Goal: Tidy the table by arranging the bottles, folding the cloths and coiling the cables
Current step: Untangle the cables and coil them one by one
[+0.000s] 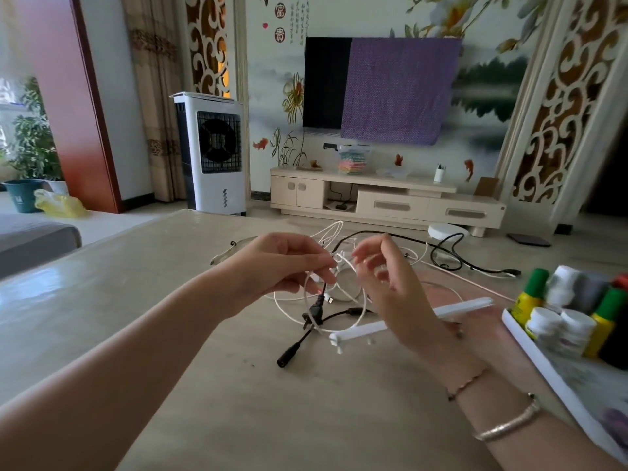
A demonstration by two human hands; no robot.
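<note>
Two bare forearms reach in from the bottom edge, both cut off by the frame; the right one wears a thin cord bracelet (467, 382) and a metal bangle (506, 423). Beneath them spreads the table (170, 300), its near and side edges out of view.

At the far right a white tray (543, 355) runs out of the picture, so its full load cannot be counted. Seven bottles (577, 328) can be made out in it, blurred: three yellow ones with green caps and three white ones, plus a dark one cut by the edge.

Just below the grip lies one white bar (407, 321), its middle hidden behind the right hand (390, 287).

Around the grip, white cable (360, 317) loops tangle with black cable (445, 249); how many separate leads there are cannot be told. A black plug (314, 314) hangs under the grip, and a black barrel connector (289, 355) lies nearer the camera.

Left hand (289, 263) pinches the white cable between thumb and curled fingers. Right hand, just beside it, has fingers loosely spread and bent, with white cable running past the fingertips; whether it actually holds the cable cannot be told.
</note>
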